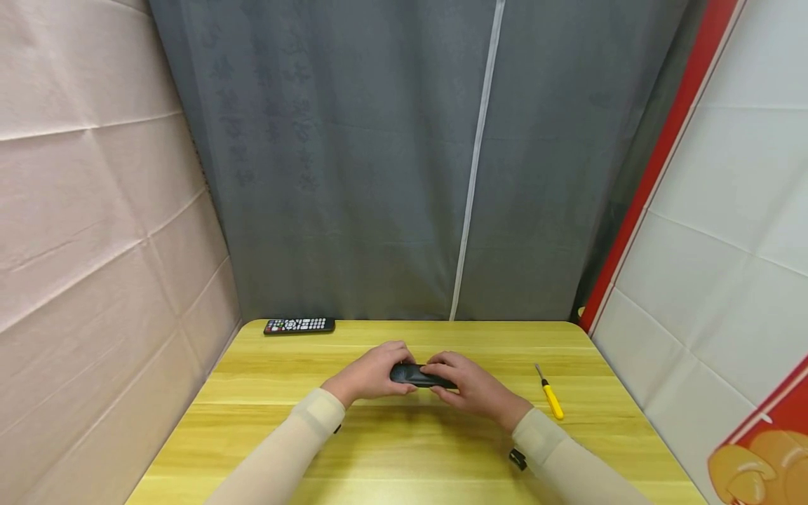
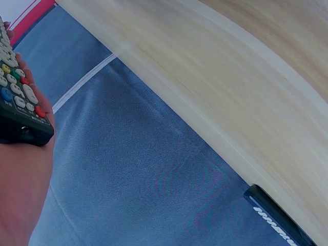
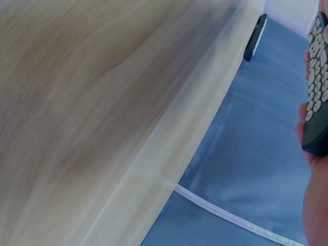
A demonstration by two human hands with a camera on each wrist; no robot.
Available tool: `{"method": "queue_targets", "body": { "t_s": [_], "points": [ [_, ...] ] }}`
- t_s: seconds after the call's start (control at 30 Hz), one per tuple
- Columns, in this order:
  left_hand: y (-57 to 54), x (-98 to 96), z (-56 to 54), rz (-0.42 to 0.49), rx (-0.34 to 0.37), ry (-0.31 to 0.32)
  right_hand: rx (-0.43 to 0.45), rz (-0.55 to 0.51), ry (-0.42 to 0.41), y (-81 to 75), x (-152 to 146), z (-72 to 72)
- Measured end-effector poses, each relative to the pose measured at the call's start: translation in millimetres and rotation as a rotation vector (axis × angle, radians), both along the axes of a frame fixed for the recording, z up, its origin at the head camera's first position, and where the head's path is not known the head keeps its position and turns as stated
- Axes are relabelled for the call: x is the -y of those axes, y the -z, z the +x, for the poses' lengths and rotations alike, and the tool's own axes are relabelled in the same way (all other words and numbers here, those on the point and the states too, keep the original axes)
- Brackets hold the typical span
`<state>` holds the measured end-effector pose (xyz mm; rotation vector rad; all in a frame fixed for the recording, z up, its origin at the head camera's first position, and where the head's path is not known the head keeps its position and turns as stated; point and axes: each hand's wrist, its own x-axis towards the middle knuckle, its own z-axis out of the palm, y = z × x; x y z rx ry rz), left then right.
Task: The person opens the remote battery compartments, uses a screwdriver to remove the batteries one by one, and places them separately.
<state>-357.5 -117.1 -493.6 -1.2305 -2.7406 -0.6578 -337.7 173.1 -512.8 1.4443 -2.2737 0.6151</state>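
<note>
the black remote control (image 1: 406,375), held back-up above the wooden table (image 1: 385,456), is clamped by the left hand (image 1: 371,372) and right hand (image 1: 472,386). handling of its back seems in hand; a steady grip is probably called for next. the yellow-handled screwdriver (image 1: 553,401) is left untouched.

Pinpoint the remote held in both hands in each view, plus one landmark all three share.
Head: the held remote is lower middle, between the left hand and right hand.
Left wrist: upper left edge, partly cut off.
Right wrist: upper right edge, partly cut off.
Shared landmark: the white strip down the curtain.
</note>
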Motion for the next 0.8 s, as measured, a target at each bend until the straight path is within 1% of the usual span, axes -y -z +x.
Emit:
{"method": "queue_targets", "body": {
  "t_s": [0.3, 0.57, 0.8],
  "points": [
    [-0.9, 0.2, -0.3, 0.008, 0.001, 0.008, -0.045, 0.0, -0.025, 1.7, -1.4, -2.5],
    [0.5, 1.0, -1.7, 0.011, -0.007, 0.014, -0.052, 0.015, -0.02, 0.7, -1.0, -0.8],
    [0.7, 1.3, -1.2, 0.013, 0.005, 0.015, -0.095, 0.022, -0.026, 2.6, -1.1, -2.7]
  ]
}}
